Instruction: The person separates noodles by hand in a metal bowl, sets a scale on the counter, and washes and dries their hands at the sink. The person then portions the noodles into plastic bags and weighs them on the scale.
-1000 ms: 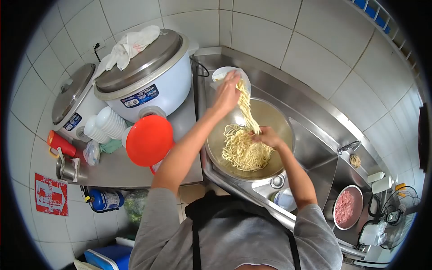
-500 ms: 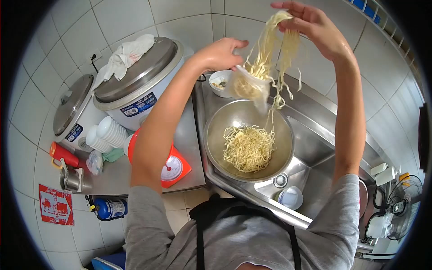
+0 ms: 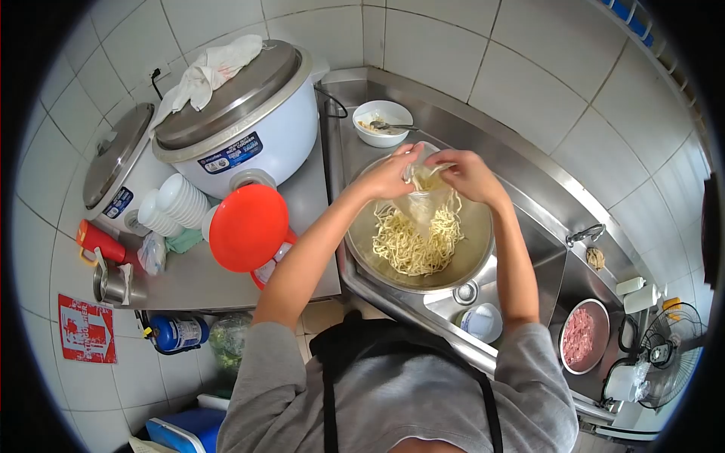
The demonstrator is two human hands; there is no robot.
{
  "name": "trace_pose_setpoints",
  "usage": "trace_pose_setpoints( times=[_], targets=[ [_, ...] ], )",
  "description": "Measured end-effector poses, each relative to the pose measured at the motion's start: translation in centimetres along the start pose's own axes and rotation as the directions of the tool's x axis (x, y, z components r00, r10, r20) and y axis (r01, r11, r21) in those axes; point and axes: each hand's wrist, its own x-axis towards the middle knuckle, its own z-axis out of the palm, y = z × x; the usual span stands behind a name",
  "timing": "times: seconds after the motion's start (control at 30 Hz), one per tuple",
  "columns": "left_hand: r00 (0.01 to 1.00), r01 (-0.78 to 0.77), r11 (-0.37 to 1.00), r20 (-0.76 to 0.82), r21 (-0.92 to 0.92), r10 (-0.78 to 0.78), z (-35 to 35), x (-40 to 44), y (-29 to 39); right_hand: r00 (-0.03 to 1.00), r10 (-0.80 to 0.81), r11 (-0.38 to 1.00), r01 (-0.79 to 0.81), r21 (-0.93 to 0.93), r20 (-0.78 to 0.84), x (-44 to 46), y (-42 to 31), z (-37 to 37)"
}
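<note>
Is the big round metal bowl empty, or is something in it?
Partly filled: a tangled heap of pale yellow noodles lies in the big round silver metal bowl, with bare metal showing beside it.

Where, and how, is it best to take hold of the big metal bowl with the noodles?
Probably grip the metal bowl by its rim, coming from the person's side. It is round and open at the top, and its near rim is exposed, while the left hand, right hand and plastic bag are over its far part.
</note>
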Motion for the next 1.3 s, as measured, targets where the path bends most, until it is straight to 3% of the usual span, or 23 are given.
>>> trace_pose_setpoints(
  times=[0.03,0.1,0.17,0.23,0.33,0.37,0.4,0.5,0.57,0.77,0.87,0.97,1.03,1.1,1.13,1.17,1.23,1.3],
  targets=[
    [0.999,0.035,0.990,0.012,-0.135,-0.033,0.0,-0.3,0.5,0.993,-0.004,0.992,0.019,0.121,-0.118,-0.9,1.2,0.1],
    [0.998,0.067,0.972,0.026,-0.225,-0.062,0.5,-0.7,0.9,0.928,-0.010,0.997,0.039,0.070,-0.371,-2.9,4.0,4.7],
    [1.000,0.017,0.974,-0.019,-0.227,-0.022,1.5,-0.8,1.0,0.930,0.103,0.991,-0.065,0.118,-0.354,-3.9,7.1,7.9],
    [0.997,-0.005,0.992,-0.073,-0.125,-0.004,2.4,-1.1,-0.1,0.953,0.295,0.939,-0.277,0.204,-0.065,-4.2,9.2,8.9],
    [0.984,-0.054,0.992,-0.160,0.116,0.072,2.6,-1.6,-2.4,0.854,0.469,0.883,-0.442,-0.160,0.226,-3.0,5.7,4.6],
    [0.986,-0.050,0.978,-0.148,0.205,0.082,2.4,-2.2,-2.6,0.869,0.430,0.903,-0.415,-0.111,0.245,-3.0,4.6,2.8],
    [0.987,-0.048,0.956,-0.135,0.289,0.090,2.3,-2.4,-2.6,0.900,0.389,0.917,-0.359,-0.175,0.198,-2.5,2.9,1.2],
    [0.984,-0.066,0.968,-0.147,0.241,0.103,2.4,-2.5,-1.8,0.978,0.179,0.950,-0.146,-0.276,0.102,-0.7,-2.5,-3.3],
    [0.994,-0.010,0.992,-0.104,0.124,0.023,2.1,-2.3,-1.5,0.992,0.120,0.921,-0.093,-0.377,0.048,0.6,-6.5,-5.2],
    [0.974,0.198,0.972,-0.081,-0.129,-0.209,2.0,-2.9,-1.7,0.997,0.034,0.900,0.001,-0.437,0.073,4.5,-11.6,-6.6],
    [0.972,0.177,0.973,-0.130,-0.148,-0.197,2.3,-3.4,-3.0,0.997,-0.009,0.942,0.033,-0.334,0.073,5.5,-8.0,-3.2],
    [0.975,0.111,0.987,-0.204,0.113,-0.086,2.0,-4.1,-3.2,0.977,0.137,0.950,-0.082,-0.302,0.164,3.8,-5.0,0.2],
    [0.975,0.096,0.961,-0.218,0.261,-0.038,2.3,-4.6,-3.3,0.999,0.050,0.999,-0.050,0.002,-0.021,0.7,0.6,4.0],
    [0.974,0.106,0.944,-0.223,0.311,-0.036,3.2,-4.8,-3.2,0.994,0.105,0.944,-0.112,-0.311,-0.041,-2.8,6.0,10.1],
    [0.984,0.142,0.927,-0.155,0.346,-0.093,3.5,-5.0,-2.9,0.910,0.410,0.910,-0.412,0.033,0.056,-2.9,6.3,12.3],
    [0.985,0.171,0.907,-0.092,0.386,-0.147,3.5,-5.0,-2.6,0.853,0.506,0.855,-0.516,0.054,0.125,-3.6,6.9,12.2],
    [0.966,0.225,0.816,-0.011,0.533,-0.259,2.8,-4.9,-1.5,0.838,0.532,0.821,-0.545,0.168,0.119,-3.4,8.1,10.2],
    [0.960,0.267,0.791,-0.082,0.551,-0.267,3.3,-4.9,-2.7,0.872,0.484,0.822,-0.481,0.304,0.071,-2.7,7.0,7.9]
  ],
)
